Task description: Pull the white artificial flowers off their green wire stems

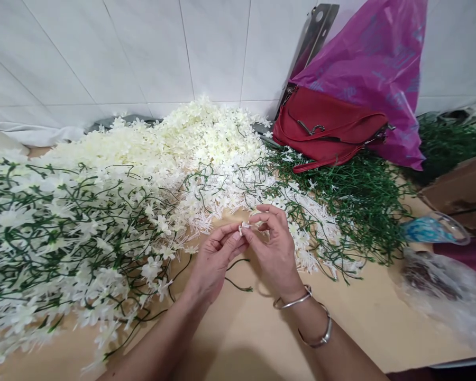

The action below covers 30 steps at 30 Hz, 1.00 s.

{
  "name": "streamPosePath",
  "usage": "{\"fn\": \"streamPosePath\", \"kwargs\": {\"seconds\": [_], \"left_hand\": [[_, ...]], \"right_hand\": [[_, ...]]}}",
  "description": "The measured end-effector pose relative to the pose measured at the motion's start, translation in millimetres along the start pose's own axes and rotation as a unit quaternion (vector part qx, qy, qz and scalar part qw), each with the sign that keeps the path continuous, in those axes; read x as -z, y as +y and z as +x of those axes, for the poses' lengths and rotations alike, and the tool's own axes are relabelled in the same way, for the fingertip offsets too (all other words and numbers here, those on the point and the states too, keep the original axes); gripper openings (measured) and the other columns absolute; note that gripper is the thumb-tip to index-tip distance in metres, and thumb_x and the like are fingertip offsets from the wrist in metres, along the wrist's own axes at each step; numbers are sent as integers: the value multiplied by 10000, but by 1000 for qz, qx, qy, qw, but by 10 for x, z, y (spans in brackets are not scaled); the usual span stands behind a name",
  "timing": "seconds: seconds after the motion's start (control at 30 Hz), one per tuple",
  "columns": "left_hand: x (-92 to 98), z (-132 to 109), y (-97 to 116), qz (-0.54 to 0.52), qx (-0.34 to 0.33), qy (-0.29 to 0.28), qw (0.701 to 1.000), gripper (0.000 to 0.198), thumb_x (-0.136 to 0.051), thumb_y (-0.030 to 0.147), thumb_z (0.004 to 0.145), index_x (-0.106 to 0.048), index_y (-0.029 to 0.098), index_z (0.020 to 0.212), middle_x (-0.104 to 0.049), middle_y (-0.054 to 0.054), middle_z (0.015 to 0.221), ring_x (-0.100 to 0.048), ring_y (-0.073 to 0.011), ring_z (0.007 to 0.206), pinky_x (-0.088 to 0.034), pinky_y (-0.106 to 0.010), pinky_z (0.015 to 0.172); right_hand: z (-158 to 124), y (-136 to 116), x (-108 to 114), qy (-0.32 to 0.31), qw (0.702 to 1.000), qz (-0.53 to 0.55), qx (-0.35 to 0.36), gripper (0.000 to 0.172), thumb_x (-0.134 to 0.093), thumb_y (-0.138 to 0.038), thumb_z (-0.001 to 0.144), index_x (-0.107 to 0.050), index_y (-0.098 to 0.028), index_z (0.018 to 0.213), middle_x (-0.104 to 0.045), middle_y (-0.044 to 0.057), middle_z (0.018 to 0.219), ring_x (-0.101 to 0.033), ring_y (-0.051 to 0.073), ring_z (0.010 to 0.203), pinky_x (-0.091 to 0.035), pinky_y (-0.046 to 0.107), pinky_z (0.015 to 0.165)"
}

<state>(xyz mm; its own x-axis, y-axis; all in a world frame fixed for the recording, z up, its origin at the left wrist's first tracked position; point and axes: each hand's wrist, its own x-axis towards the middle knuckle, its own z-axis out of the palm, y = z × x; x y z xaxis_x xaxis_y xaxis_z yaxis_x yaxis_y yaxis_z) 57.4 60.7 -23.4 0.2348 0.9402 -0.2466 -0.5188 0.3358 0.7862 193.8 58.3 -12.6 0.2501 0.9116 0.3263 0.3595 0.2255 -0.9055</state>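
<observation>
Your left hand [213, 258] and right hand [276, 253] are together, both pinching one small white flower [244, 227], nearer you than the red handbag [329, 126]. Stemmed white flowers [89, 238] heap left of the handbag and nearer you; green stems [353, 203] lie in front of it, loose white blossoms [198, 137] to its left, purple plastic bag [367, 69] behind, tiled wall [143, 50] farthest.

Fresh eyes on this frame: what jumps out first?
Probably the heap of white artificial flowers spread across the left and middle of the tabletop. Next, at upper right, the magenta plastic bag behind a red handbag, with dark green artificial stems in front. Near the center, the left hand and right hand meet at a small white flower.
</observation>
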Motion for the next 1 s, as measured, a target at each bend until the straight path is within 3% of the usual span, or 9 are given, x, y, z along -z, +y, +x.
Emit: {"fn": "streamPosePath", "kwargs": {"seconds": [0.1, 0.2, 0.27, 0.5, 0.57, 0.67, 0.77, 0.87, 1.0], "left_hand": [[-12, -11, -4, 44, -22, -14, 999, 327, -827, 377, 850, -764, 206, 1122, -787, -65, 1141, -735, -199, 1066, -571, -377, 1029], [-34, -38, 16, 92, -48, -35, 994, 329, -781, 374, 892, -712, 182, 1150, -778, -82, 1173, -722, -202, 1101, -552, -359, 1042], [-49, -64, 39, 97, -58, -35, 993, 316, -754, 366, 912, -647, 192, 1153, -784, -77, 1151, -724, -198, 1102, -549, -356, 1040], [-20, -77, 83, 184, -102, -42, 977, 340, -604, 277, 987, -464, 241, 1295, -758, -93, 1215, -709, -214, 1192, -531, -415, 1076], [12, -63, 105, 264, -168, -32, 949, 329, -577, 231, 990, -485, 238, 1305, -736, -107, 1253, -694, -216, 1216, -527, -410, 1076], [73, -75, 174, 420, -230, -40, 877, 223, -573, 174, 969, -616, 225, 1182, -754, -89, 1124, -736, -202, 1013, -577, -357, 928], [132, -128, 246, 553, -234, -119, 790, 212, -568, 146, 959, -678, 225, 1122, -735, -67, 1080, -707, -171, 827, -573, -313, 774], [152, -180, 262, 653, -232, -155, 704, 219, -578, 126, 956, -682, 198, 1135, -711, -88, 1123, -694, -214, 891, -551, -357, 798], [109, -198, 225, 713, -200, -151, 655, 129, -566, 150, 998, -685, 184, 963, -701, -69, 997, -665, -242, 917, -511, -381, 812]], "right_hand": [[37, 59, 20, -23, 996, 65, -54, 269, -760, -243, 846, -677, -266, 1102, -567, 92, 1349, -614, 232, 1124, -529, 395, 933], [58, 92, 31, -76, 988, 110, -76, 114, -750, -230, 847, -729, -241, 959, -624, 93, 1286, -636, 240, 1158, -519, 405, 978], [54, 81, 32, -84, 988, 110, -68, 16, -749, -225, 856, -736, -234, 855, -664, 86, 1213, -647, 246, 1170, -506, 415, 1014], [51, -17, 95, -44, 998, 40, 5, 79, -719, -223, 910, -716, -255, 837, -732, 49, 1109, -680, 224, 1098, -489, 406, 1023], [79, -9, 137, -31, 997, 66, -13, 77, -715, -247, 918, -701, -252, 843, -751, 44, 1050, -695, 225, 1053, -498, 407, 999], [129, 16, 201, -11, 995, 92, -36, 78, -742, -263, 893, -698, -245, 830, -756, 33, 947, -702, 220, 964, -514, 398, 947], [165, 34, 244, -12, 994, 102, -45, 80, -761, -245, 860, -713, -236, 797, -753, 31, 906, -696, 213, 925, -521, 387, 920], [180, 56, 258, -26, 988, 136, -61, 90, -793, -239, 820, -717, -234, 772, -746, 23, 883, -685, 199, 899, -525, 365, 893], [194, 81, 252, -30, 970, 206, -122, 197, -873, -278, 725, -681, -239, 736, -706, -6, 813, -634, 164, 784, -522, 306, 763]]}}
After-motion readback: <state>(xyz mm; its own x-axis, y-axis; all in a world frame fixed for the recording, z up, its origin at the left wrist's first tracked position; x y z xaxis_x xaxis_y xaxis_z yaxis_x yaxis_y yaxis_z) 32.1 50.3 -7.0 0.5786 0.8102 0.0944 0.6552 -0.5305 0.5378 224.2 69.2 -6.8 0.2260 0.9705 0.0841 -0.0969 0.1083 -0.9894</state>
